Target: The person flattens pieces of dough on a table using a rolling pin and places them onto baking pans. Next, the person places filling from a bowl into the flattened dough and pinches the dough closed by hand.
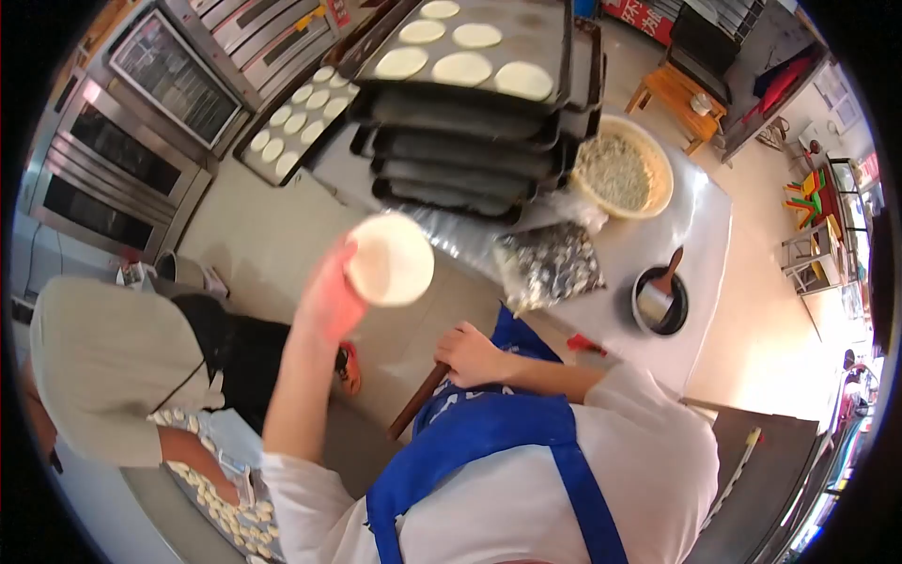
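My left hand [333, 293] is raised over the floor, fingers closed on the edge of a flat round dough disc [393, 259]. Lower and nearer my body, my right hand [472, 355] is wrapped round a brown wooden rolling pin [420, 402], which slants down to the left in front of my blue apron. Ahead, a stack of dark baking trays [460, 141] stands on the metal table [700, 244]. Several pale dough discs [461, 69] lie on the top tray.
Right of the stack are a bowl of speckled filling [615, 169], a plastic bag [550, 266] and a black bowl [660, 303] with a brush [664, 284]. Another tray of discs [294, 123] is at left, near ovens [113, 160]. A co-worker [122, 367] bends over small dough pieces [230, 512].
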`<state>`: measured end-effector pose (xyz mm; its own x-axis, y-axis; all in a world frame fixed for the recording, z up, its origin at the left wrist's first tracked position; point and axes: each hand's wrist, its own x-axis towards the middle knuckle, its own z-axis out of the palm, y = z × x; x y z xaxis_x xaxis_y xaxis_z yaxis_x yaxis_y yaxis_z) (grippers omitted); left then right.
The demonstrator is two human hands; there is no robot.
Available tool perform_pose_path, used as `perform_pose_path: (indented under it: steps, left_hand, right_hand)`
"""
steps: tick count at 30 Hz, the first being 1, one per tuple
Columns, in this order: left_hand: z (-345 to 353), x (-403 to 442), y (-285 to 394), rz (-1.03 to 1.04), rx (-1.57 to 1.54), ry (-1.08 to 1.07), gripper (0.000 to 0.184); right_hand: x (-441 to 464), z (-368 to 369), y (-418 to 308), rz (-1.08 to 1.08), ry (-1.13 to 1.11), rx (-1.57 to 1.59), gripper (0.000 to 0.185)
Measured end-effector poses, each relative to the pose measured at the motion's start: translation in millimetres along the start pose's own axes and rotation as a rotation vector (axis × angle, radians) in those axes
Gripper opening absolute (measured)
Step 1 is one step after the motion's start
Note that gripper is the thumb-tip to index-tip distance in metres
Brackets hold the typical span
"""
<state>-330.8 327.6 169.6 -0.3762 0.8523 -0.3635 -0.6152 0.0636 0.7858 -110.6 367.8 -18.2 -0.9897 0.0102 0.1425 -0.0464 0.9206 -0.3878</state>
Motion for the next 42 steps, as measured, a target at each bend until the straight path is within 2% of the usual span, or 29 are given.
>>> perform_pose_path:
  steps: [1, 2, 5, 7, 9, 11, 15, 17, 18, 19, 21, 22, 24, 25, 27, 29, 31, 33, 35, 37, 39, 41, 42]
  left_hand:
    - [43, 36, 20, -0.02, 0.056, 0.001, 0.048]
    - [68, 83, 31, 0.017, 0.056, -0.163, 0.047]
    - [155, 196, 61, -0.024, 0.018, -0.383, 0.041]
    - [207, 256, 67, 0.003, 0.106, -0.317, 0.04]
    - [238, 317, 68, -0.047, 0.05, -0.315, 0.039]
    - [268, 350, 66, -0.1, 0.201, -0.229, 0.038]
    - [280, 422, 49, -0.178, 0.238, -0.247, 0.037]
    - [283, 441, 42, -0.17, 0.475, -0.238, 0.04]
    - [286, 444, 40, -0.09, 0.641, -0.188, 0.041]
    - [288, 449, 40, -0.088, 0.632, -0.179, 0.041]
    - [287, 456, 40, 0.163, 1.101, -0.174, 0.042]
    - [288, 452, 39, 0.162, 1.092, -0.154, 0.042]
    - [287, 438, 38, 0.68, 1.563, 0.072, 0.039]
    - [281, 430, 39, 0.673, 1.556, 0.101, 0.039]
    - [265, 406, 38, 1.106, 1.491, 0.054, 0.036]
    - [243, 350, 32, 1.31, 1.504, 0.009, 0.033]
    - [206, 278, 16, 1.541, 1.455, -0.139, 0.034]
    - [162, 198, -7, 1.437, 1.604, -0.31, 0.038]
    - [102, 119, -51, 1.345, 1.676, -0.246, 0.047]
    - [38, 34, -96, 0.927, 1.658, -0.062, 0.062]
    - [-13, -51, -152, 0.47, 1.536, 0.302, 0.065]
    - [-51, -137, -195, 0.096, 1.255, 0.423, 0.06]
    - [-61, -177, -215, 0.076, 1.222, 0.481, 0.06]
  right_hand:
    - [-12, -14, 18, 0.068, 0.004, 0.021, 0.025]
    - [-23, -26, 39, 0.072, 0.052, 0.046, 0.024]
    - [-46, -54, 83, 0.06, 0.193, 0.129, 0.024]
    - [-58, -76, 103, 0.133, 0.185, 0.107, 0.025]
    - [-67, -88, 116, 0.126, 0.179, 0.09, 0.026]
    - [-73, -96, 121, 0.14, 0.25, 0.134, 0.029]
    - [-95, -89, 131, 0.214, 0.322, 0.166, 0.036]
    - [-103, -92, 136, 0.241, 0.325, 0.159, 0.037]
    - [-106, -93, 139, 0.259, 0.327, 0.172, 0.037]
    - [-108, -94, 143, 0.278, 0.326, 0.185, 0.037]
    - [-109, -95, 147, 0.267, 0.327, 0.206, 0.035]
    - [-107, -96, 148, 0.262, 0.342, 0.224, 0.034]
    - [-101, -102, 148, 0.231, 0.313, 0.242, 0.032]
    - [-97, -103, 147, 0.217, 0.296, 0.256, 0.031]
    - [-87, -100, 147, 0.18, 0.246, 0.264, 0.03]
    - [-80, -97, 145, 0.117, 0.173, 0.277, 0.029]
    - [-62, -90, 141, 0.033, 0.181, 0.275, 0.031]
    - [-41, -84, 132, -0.088, 0.12, 0.295, 0.031]
    - [-17, -77, 118, -0.171, 0.059, 0.255, 0.031]
    - [11, -67, 93, -0.305, 0.02, 0.241, 0.03]
    - [40, -51, 59, -0.423, 0.009, 0.203, 0.027]
    - [69, -29, 13, -0.544, -0.067, 0.221, 0.026]
    - [79, -16, -15, -0.598, -0.115, 0.222, 0.025]
